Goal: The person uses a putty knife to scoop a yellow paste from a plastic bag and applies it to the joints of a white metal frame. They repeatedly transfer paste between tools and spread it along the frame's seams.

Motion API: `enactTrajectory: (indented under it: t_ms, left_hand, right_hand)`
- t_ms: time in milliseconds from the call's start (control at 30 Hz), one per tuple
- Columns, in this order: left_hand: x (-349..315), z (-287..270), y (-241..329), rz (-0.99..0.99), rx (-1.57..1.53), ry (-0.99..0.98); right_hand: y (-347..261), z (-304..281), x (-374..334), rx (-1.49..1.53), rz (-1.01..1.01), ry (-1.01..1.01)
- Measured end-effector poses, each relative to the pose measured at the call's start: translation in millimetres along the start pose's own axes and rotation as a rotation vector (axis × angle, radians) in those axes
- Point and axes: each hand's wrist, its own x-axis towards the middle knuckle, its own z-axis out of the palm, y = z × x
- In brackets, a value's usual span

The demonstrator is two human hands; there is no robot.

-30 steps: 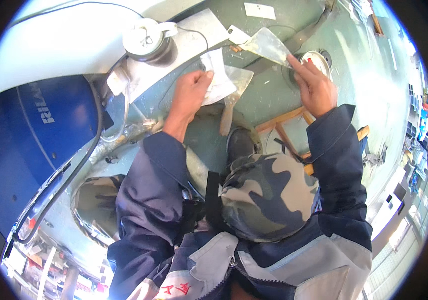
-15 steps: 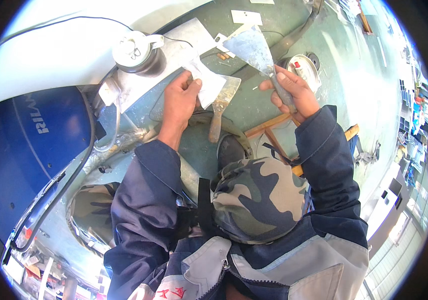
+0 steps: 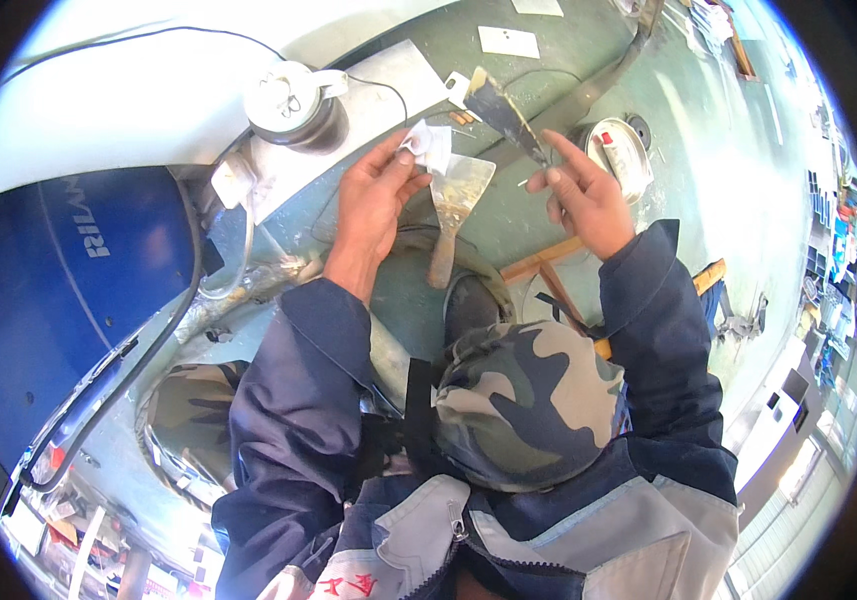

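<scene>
My left hand [image 3: 373, 195] pinches a crumpled white sheet [image 3: 430, 147], paper or cloth, between thumb and fingers. Its bunched end points to the right. My right hand [image 3: 583, 195] grips a putty knife [image 3: 500, 110] whose blade points up and left, turned nearly edge-on with its dark face showing. The fingers hide most of its handle. A second putty knife [image 3: 461, 190], its blade smeared with yellowish residue, appears just below the white sheet with its handle [image 3: 441, 262] toward me. What supports it, I cannot tell.
A lidded pot with a white handle [image 3: 293, 105] stands on a pale board [image 3: 373, 90] at upper left. Beyond my right hand is a round tin [image 3: 620, 160] with a red-capped tube. A blue panel [image 3: 68, 290] fills the left side. A wooden frame [image 3: 548, 262] sits below my right hand.
The white sheet has been bunched smaller in my left hand, which has shifted right and slightly up. My right hand has rotated the putty knife from showing its broad bright face to nearly edge-on.
</scene>
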Motion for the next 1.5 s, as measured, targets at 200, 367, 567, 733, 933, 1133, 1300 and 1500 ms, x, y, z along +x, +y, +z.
enactTrajectory:
  t_ms: [200, 367, 567, 733, 933, 1133, 1300, 1500]
  left_hand:
    - [-3, 7, 5, -0.014, 0.057, 0.053]
    - [-4, 13, 5, -0.096, 0.242, 0.233]
    - [-5, 17, 10, -0.129, 0.146, 0.145]
    - [-2, 10, 9, -0.079, -0.180, -0.122]
    - [1, 0, 5, -0.013, -0.170, -0.146]
    - [-1, 2, 7, -0.014, -0.194, -0.094]
    - [-3, 2, 4, -0.019, -0.216, -0.083]
    - [-2, -2, 7, 0.048, -0.236, -0.102]
  right_hand:
    - [-1, 21, -7, -0.394, -0.331, 0.043]
    - [-13, 30, -13, -0.619, -0.496, 0.085]
    - [-11, 36, -11, -0.715, -0.640, 0.137]
    - [-9, 38, -11, -0.817, -0.580, 0.132]
    - [-10, 36, -11, -0.899, -0.560, 0.098]
    - [-9, 31, -13, -0.916, -0.557, 0.071]
    - [-9, 29, -14, -0.912, -0.567, 0.064]
    - [-5, 23, -12, -0.893, -0.529, 0.059]
